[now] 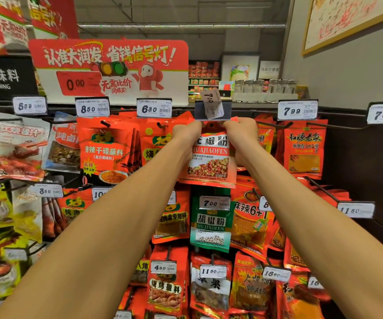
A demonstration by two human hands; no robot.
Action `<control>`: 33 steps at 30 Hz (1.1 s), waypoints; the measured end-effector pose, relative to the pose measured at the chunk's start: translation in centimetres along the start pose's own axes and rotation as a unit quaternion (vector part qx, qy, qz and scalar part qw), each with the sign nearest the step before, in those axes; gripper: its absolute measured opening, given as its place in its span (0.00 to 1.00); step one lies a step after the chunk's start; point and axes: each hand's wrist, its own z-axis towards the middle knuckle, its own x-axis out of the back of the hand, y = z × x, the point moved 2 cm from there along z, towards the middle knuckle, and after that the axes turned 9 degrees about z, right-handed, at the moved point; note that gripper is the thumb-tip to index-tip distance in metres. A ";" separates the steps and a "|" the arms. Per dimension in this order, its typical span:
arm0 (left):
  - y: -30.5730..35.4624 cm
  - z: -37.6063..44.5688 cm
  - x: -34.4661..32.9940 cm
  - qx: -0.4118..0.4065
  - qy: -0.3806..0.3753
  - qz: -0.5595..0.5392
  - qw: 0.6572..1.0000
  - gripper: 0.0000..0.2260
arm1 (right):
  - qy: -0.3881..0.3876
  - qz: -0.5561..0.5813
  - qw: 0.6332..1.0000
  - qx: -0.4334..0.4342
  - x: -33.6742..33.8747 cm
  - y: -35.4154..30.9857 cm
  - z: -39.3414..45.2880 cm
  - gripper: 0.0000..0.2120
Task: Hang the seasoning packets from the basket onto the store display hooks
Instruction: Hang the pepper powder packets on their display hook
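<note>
Pinching the seasoning packet (pixel 209 157) by its top corners with left hand (pixel 187 132) and right hand (pixel 240 130), just above centre frame, we judge it light, floppy and slick, best held near its hang hole.

Red packet (pixel 209 157) with white label band, green packet (pixel 211 224) below, red-and-white sign (pixel 110 70) above.
</note>
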 end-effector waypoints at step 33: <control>-4.7 -3.4 5.6 -0.116 0.038 0.105 0.987 0.07 | 0.046 -0.217 0.975 0.011 -1.7 3.5 5.8 0.27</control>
